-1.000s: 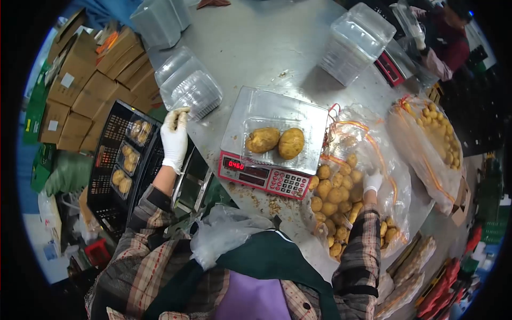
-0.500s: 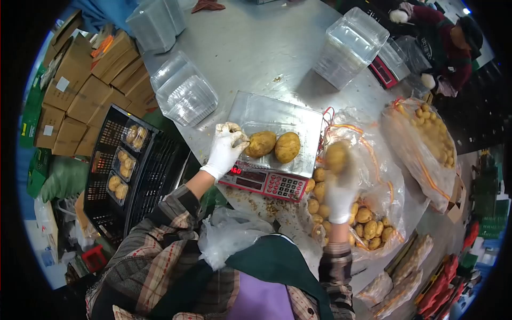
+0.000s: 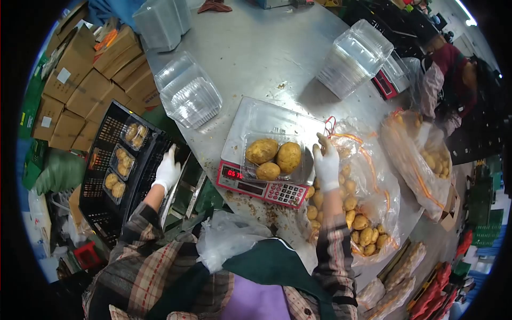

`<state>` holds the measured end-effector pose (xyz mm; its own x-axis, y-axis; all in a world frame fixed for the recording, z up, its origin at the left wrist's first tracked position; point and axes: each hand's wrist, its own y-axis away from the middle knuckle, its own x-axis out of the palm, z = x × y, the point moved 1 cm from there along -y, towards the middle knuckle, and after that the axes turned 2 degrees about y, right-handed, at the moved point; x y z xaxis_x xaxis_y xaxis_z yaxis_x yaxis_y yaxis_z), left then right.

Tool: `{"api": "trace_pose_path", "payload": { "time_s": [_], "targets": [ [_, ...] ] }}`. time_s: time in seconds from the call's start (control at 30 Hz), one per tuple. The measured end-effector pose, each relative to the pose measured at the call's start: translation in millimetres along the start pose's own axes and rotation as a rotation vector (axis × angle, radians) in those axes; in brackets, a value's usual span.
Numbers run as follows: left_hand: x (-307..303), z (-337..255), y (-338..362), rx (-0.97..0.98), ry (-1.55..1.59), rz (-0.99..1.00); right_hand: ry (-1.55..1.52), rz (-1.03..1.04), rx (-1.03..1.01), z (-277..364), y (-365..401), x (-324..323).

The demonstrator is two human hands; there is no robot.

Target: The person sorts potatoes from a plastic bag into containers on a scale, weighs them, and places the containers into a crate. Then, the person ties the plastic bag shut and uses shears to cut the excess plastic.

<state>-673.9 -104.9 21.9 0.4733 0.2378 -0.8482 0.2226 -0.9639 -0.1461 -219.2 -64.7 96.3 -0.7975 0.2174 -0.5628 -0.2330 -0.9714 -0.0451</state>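
Note:
A red digital scale (image 3: 234, 185) with a metal pan stands at the table edge, its red digits lit. On the pan lies a clear plastic tray (image 3: 302, 160) holding three potatoes (image 3: 288, 157). Just right of the tray is my gloved right hand (image 3: 326, 164), fingers apart, with nothing held. My gloved left hand (image 3: 168, 171) is away to the left, beside the black crate, open and empty. An open plastic bag of potatoes (image 3: 366, 234) lies right of the scale, below my right hand.
A black crate (image 3: 128, 210) holds packed potato trays at left. Stacks of clear containers (image 3: 190, 96) (image 3: 349, 61) stand on the metal table (image 3: 256, 58). Cardboard boxes are piled at far left. Another person (image 3: 453, 69) works at the upper right beside a second potato bag (image 3: 410, 160).
A third, smaller potato now lies in the tray. My left hand has moved left, off the tray. My right hand has risen from the potato bag to the scale's right side, empty.

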Motion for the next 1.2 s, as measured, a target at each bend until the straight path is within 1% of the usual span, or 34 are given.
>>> {"api": "trace_pose_path", "payload": {
  "time_s": [0.03,0.1,0.13,0.17,0.2,0.27,0.33,0.4,0.5,0.53,0.6,0.63,0.67,0.73,0.77,0.83,0.87,0.9,0.93,0.97,1.0,1.03,1.07,1.1,1.13,1.17,1.2],
  "targets": [
    [-8.9,-5.9,7.8,-0.013,-0.180,0.067,-0.039,0.035,0.050,-7.3,-11.5,7.7],
    [-30.1,-25.0,15.7,-0.181,-0.276,0.318,0.002,0.026,-0.025,-22.9,-27.5,26.7],
    [-32.8,-39.8,16.0,-0.065,-0.106,0.233,0.021,0.021,-0.062,-21.8,-32.4,33.2],
    [-32.0,-57.7,18.3,0.048,0.063,0.148,0.032,0.028,-0.028,-21.7,-34.0,40.4],
    [-31.7,-78.2,21.7,0.160,0.231,0.061,0.025,0.033,-0.047,-19.1,-34.7,46.3],
    [-35.3,-135.9,23.1,0.447,0.229,0.113,0.010,0.043,-0.087,-14.3,-35.0,56.1],
    [-21.5,-176.8,25.1,0.688,0.166,0.196,0.051,0.024,-0.112,-10.8,-33.3,59.1],
    [7.5,-197.2,24.0,0.867,0.133,0.159,0.085,-0.005,-0.153,-12.1,-31.4,59.2],
    [28.6,-203.4,10.7,0.942,-0.097,0.221,0.058,-0.015,-0.152,-14.8,-27.2,53.0],
    [22.4,-198.5,5.3,0.862,-0.018,0.145,0.044,-0.011,-0.112,-14.3,-25.1,47.5],
    [-2.5,-165.8,-4.6,0.691,0.131,-0.007,0.013,0.002,-0.034,-12.9,-22.1,33.4],
    [-12.7,-138.4,-2.9,0.546,0.075,-0.012,0.015,-0.005,0.002,-14.0,-22.1,26.7],
    [-25.2,-104.9,4.0,0.400,0.019,-0.015,-0.019,-0.009,-0.007,-29.6,-26.6,24.8],
    [-28.5,-23.9,43.3,0.140,-0.155,0.524,-0.124,0.004,0.079,-37.7,-31.8,20.1],
    [-24.7,34.2,83.9,0.162,-0.342,0.610,-0.128,0.013,0.085,-30.3,-34.0,17.1],
    [-38.0,41.5,99.7,0.113,-0.487,0.656,-0.262,0.068,0.171,-33.4,-48.9,22.8],
    [-38.7,44.6,99.7,0.041,-0.446,0.623,-0.327,0.096,0.218,-35.7,-54.3,27.2],
    [-47.1,22.7,94.0,-0.034,-0.402,0.593,-0.389,0.129,0.268,-37.6,-54.6,31.9],
    [-47.2,-5.1,81.5,0.050,-0.271,0.403,-0.517,0.106,0.266,-37.1,-53.7,35.8],
    [-41.9,-29.8,69.0,0.084,-0.130,0.317,-0.645,0.083,0.259,-34.4,-54.8,39.0],
    [-35.4,-54.6,58.1,0.102,0.032,0.309,-0.771,0.059,0.247,-31.5,-56.7,41.5],
    [-27.4,-74.9,50.9,-0.010,0.383,0.438,-0.772,0.016,0.147,-21.8,-54.4,38.1],
    [-1.5,-75.0,49.2,-0.172,0.866,0.652,-0.772,-0.027,0.048,-8.8,-46.0,29.0],
    [-12.7,-110.2,41.7,-0.286,1.055,0.830,-0.672,-0.003,0.027,7.4,-33.5,14.3],
    [-6.7,-123.6,40.0,-0.366,1.172,0.954,-0.571,0.022,0.003,18.5,-18.9,-0.3],
    [-1.2,-136.3,38.1,-0.443,1.270,1.043,-0.391,0.062,-0.034,17.3,-5.4,-8.5],
    [4.1,-143.6,38.2,-0.507,1.358,1.072,-0.214,0.100,-0.074,15.0,9.7,-15.1]
  ]
}}
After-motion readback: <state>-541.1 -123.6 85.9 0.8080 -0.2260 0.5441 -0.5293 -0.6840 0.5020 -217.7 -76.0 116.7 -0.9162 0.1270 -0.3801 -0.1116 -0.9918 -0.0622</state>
